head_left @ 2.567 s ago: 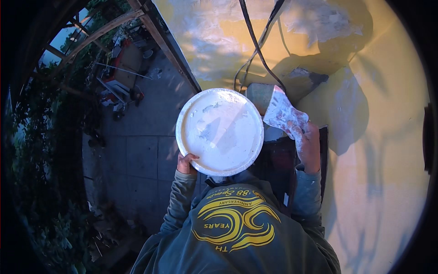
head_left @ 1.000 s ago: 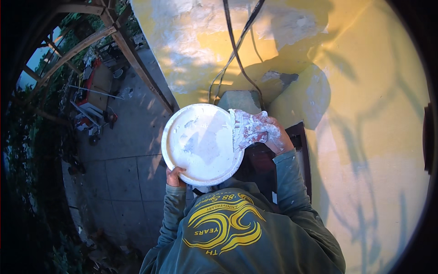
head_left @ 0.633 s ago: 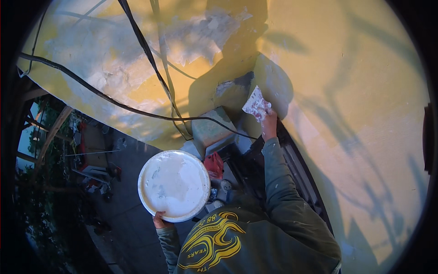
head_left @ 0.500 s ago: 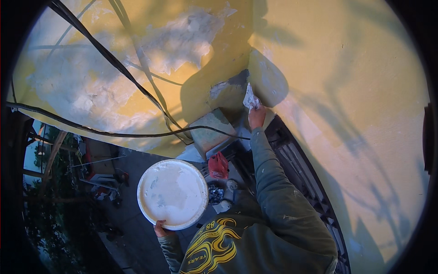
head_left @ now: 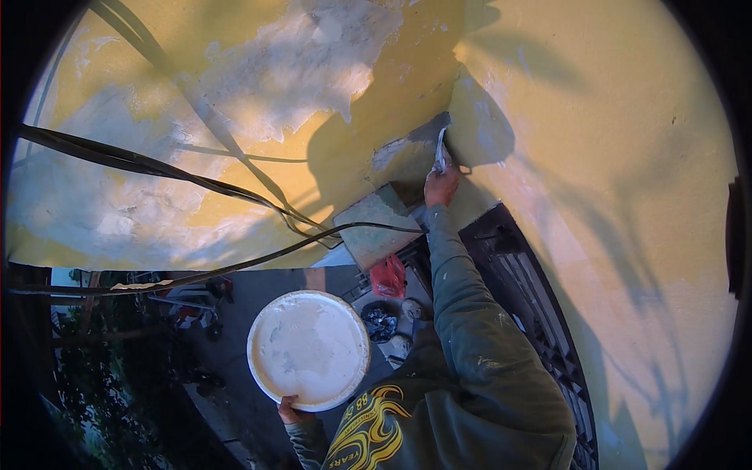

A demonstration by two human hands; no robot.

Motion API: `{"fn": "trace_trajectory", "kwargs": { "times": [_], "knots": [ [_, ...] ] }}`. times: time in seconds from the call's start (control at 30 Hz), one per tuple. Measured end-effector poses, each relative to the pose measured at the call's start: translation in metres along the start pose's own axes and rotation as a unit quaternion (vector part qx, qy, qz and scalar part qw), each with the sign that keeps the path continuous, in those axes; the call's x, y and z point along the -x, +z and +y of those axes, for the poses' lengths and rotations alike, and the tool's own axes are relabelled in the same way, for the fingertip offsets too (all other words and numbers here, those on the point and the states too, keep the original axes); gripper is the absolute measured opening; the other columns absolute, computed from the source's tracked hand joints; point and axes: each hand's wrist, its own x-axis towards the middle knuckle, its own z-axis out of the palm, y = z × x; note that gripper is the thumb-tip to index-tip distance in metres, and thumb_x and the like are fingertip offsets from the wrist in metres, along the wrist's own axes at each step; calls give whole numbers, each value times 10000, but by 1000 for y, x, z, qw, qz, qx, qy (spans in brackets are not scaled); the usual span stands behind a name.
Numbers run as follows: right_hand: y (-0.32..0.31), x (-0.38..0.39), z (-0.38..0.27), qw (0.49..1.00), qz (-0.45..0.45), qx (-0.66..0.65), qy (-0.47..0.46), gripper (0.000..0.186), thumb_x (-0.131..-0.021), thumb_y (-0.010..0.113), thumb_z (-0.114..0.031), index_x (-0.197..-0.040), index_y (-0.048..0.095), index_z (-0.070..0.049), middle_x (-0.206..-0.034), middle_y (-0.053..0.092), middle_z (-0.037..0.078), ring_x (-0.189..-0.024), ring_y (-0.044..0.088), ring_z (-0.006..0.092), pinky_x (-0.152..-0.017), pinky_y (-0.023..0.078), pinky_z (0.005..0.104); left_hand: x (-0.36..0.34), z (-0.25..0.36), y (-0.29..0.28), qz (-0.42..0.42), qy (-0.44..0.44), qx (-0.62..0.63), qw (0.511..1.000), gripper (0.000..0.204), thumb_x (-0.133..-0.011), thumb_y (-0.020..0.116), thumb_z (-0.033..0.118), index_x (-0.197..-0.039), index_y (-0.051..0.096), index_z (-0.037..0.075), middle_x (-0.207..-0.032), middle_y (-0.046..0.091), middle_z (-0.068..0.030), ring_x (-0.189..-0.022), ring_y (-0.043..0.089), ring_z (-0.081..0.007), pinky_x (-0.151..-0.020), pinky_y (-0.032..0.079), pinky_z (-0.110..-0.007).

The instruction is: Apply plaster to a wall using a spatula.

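Observation:
A round white bucket lid (head_left: 309,348), smeared inside with white putty, is held by my left hand (head_left: 290,410), whose fingers show over the near rim. My right hand (head_left: 442,186) reaches into the wall corner, closed round a putty knife (head_left: 441,149). The knife's whitish blade points up and looks narrow, almost edge-on. It lies against or just before the grey patch (head_left: 419,142) at the corner; I cannot tell whether it touches. The handle is hidden in my fist. Yellow wall (head_left: 407,86) with white putty patches (head_left: 305,66) surrounds it.
Black cables (head_left: 188,178) cross from the left to a pale box-shaped ledge (head_left: 374,227) below the corner. A red plastic bag (head_left: 388,276) is beneath it. Dark metal grating (head_left: 533,298) runs right of my arm. Plants (head_left: 102,376) stand low on the left.
My view has shifted, so the cables and wall sit differently. The knife blade has turned from broad side to nearly edge-on. The lid remains in my left hand.

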Motion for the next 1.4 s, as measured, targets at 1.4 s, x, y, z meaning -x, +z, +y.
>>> {"fn": "trace_trajectory", "kwargs": {
  "times": [1.4],
  "knots": [
    [-6,-12,-79,997,47,39,-48,631,-749,550,-6,-1356,409,-110,-1112,595,223,-988,562,419,-861,444,461,-25,-2,17,-22,6,13,1000,511,-617,554,128,-1104,534,-26,-1043,588,-125,-1008,552,-295,-918,445,-418]
  ]
}}
